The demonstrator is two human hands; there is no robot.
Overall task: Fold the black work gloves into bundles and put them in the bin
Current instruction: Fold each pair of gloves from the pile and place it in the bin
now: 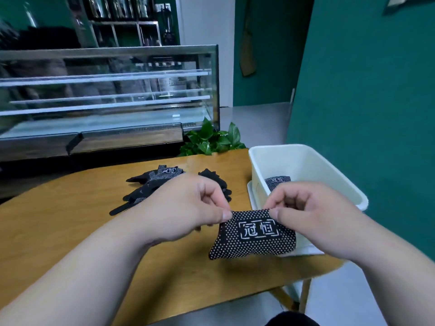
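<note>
Head view: two bare forearms reach in from the bottom corners, both cut off by the frame. The left hand (188, 208) and right hand (313, 212) meet over the near right part of the table (70, 220). Between them hangs a folded bundle (254, 234), black with white dots and a white framed logo. Each hand pinches a top corner, thumb on the near face and curled fingers behind, so the fingertips are mostly hidden by the cloth. The bundle droops below the thumbs and covers part of the near wall of the bin (303, 164).

The white bin stands at the table's right end. Inside it lies a second bundle (277, 181), its lower half hidden by the right knuckles. Loose gloves (153, 184) are heaped further back on the table, and the left hand covers the right side of the heap. A dark shape at the bottom edge is cut off and cannot be made out. Beyond the table are a plant (211, 140) and a glass case (106, 90), its contents blurred.
</note>
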